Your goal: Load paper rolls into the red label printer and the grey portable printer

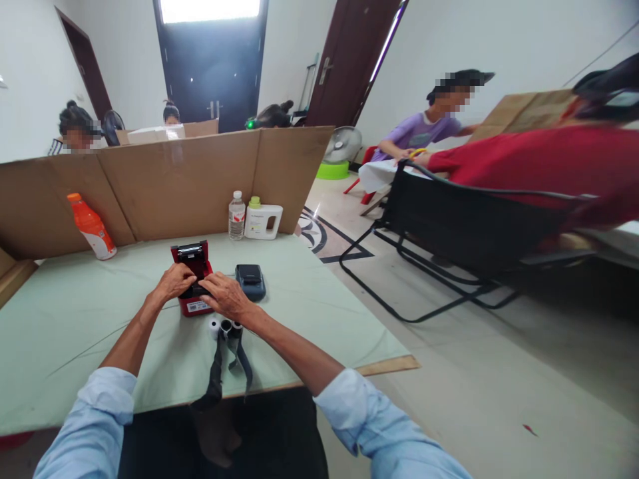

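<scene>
Bending over a green-covered table [74, 313], a person is working both hands on a small red printer [192, 279] with its lid standing open. The left hand [174, 281] is curling its fingers [186, 274] onto the printer's open top; the right hand [225, 296] is resting half-closed fingers [208, 285] against its near edge. Whether either is truly gripping cannot be told. Paper rolls [219, 326] are lying just below the right fingers, a dark printer [250, 281] just beyond them.

Light-blue shirt sleeves [359, 412] — rolled up, forearms bare
</scene>
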Demonstrator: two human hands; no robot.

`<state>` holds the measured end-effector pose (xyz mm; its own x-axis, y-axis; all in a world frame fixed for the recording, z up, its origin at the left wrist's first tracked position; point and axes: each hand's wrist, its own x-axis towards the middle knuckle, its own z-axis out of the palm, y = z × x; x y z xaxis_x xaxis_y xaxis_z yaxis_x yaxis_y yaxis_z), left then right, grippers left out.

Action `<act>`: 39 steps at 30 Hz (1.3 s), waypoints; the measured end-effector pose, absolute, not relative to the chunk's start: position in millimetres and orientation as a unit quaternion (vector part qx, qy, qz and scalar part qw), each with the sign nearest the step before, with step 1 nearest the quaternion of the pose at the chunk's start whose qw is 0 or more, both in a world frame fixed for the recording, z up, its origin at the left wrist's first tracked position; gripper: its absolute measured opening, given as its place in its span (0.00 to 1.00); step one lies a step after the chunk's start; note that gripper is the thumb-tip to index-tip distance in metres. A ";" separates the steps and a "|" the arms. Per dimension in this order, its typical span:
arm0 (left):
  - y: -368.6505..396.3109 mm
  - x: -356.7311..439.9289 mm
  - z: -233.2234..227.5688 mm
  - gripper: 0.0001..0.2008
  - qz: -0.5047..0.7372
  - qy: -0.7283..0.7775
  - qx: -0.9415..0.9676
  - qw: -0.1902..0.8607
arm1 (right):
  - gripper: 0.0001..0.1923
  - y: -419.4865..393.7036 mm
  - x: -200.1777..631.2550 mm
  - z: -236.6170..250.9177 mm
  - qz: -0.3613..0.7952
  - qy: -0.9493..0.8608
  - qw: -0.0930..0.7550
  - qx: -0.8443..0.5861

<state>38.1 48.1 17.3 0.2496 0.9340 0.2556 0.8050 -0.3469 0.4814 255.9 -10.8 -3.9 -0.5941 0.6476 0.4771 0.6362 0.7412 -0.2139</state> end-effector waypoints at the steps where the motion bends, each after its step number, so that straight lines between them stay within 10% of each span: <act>1: 48.9 37.2 17.6 0.06 0.273 0.570 0.769 0.097 | 0.16 -11.9 256.6 -4.1 0.011 -0.892 0.275 -0.358; 7: 56.4 31.8 27.5 0.15 0.400 0.629 0.667 0.003 | 0.31 -16.1 256.6 -2.4 0.002 -0.901 0.257 -0.349; 17: -11.6 38.2 35.5 0.22 0.218 0.448 0.850 0.169 | 0.17 -13.2 259.5 -7.8 0.029 -0.886 0.302 -0.351; 31: 21.7 22.5 40.6 0.16 0.365 0.577 0.726 0.088 | 0.10 -13.7 249.1 6.8 0.014 -0.887 0.241 -0.393; 39: 36.5 51.5 36.6 0.16 0.131 0.458 0.867 0.148 | 0.11 -14.5 248.6 -6.7 -0.021 -0.893 0.258 -0.368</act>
<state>51.5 36.5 36.6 0.5462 0.8326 0.0922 0.7552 -0.5370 0.3759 248.6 -14.5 -6.7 -0.5969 0.6461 0.4757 0.6676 0.7288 -0.1521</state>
